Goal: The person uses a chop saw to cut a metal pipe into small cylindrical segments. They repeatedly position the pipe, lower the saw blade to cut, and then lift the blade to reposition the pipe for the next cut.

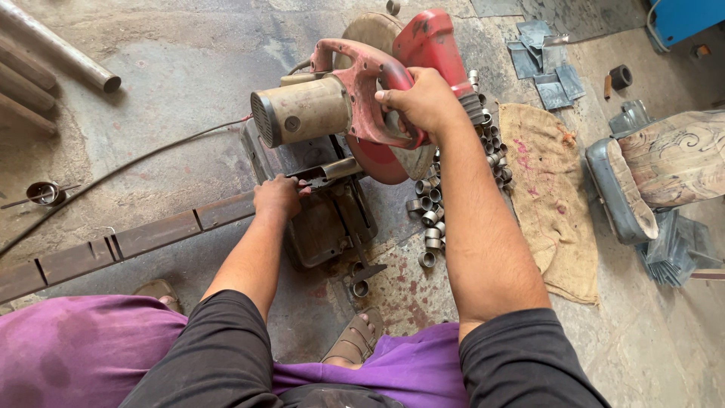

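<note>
Cutting step, frame centre: right hand [423, 102] clenched round red chop-saw handle [362, 91]; left hand [278, 195] pressing long rusty metal bar [151, 236] at vise. Next likely needs steady lowering, firm hold.

Bare concrete floor [174, 83], dusty and stained, in flat daylight. Thick pipes [60, 49] lie at top left, a burlap sack [555, 204] is spread at right, with grey metal sheets [547, 64] above it. A carved wooden block [676, 155] sits at far right, a blue object [683, 15] in the top corner.
</note>
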